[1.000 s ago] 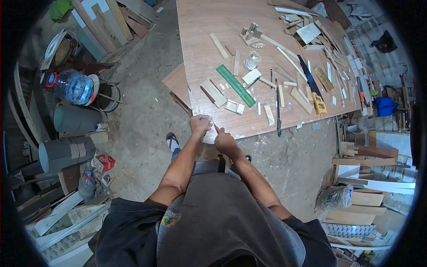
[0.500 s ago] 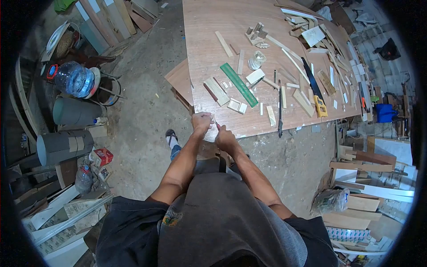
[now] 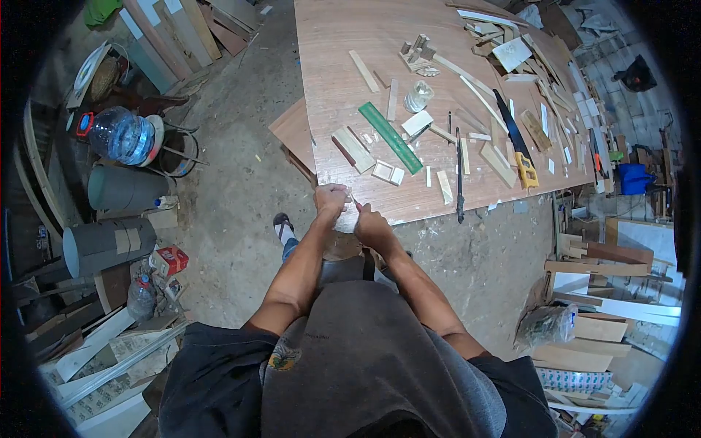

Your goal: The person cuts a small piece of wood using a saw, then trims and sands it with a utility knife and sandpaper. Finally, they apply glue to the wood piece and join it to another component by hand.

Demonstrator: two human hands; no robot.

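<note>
My left hand (image 3: 331,201) and right hand (image 3: 373,228) are close together over the near left corner of the desk (image 3: 409,212), just apart from each other. The fingers of my right hand are wrapped around the end of a slim tool (image 3: 354,197), which sticks out into the gap between my hands. My left fingers are curled in beside its tip; I cannot tell what, if anything, they pinch. Whitish dust (image 3: 345,220) coats the corner under my wrists.

A little further in lie a small open wooden box (image 3: 388,172), a grooved wooden block (image 3: 355,150) with a dark edge, and a green ruler (image 3: 391,137) set slantwise. To the right, a thin black rod (image 3: 460,179) reaches past the near edge, and a handsaw (image 3: 515,142) lies with its yellow handle towards me. Beyond the ruler stands a clear jar (image 3: 418,96), and past that a wooden piece with upright posts (image 3: 417,55). A loose heap of offcuts (image 3: 512,53) fills the far right.
</note>
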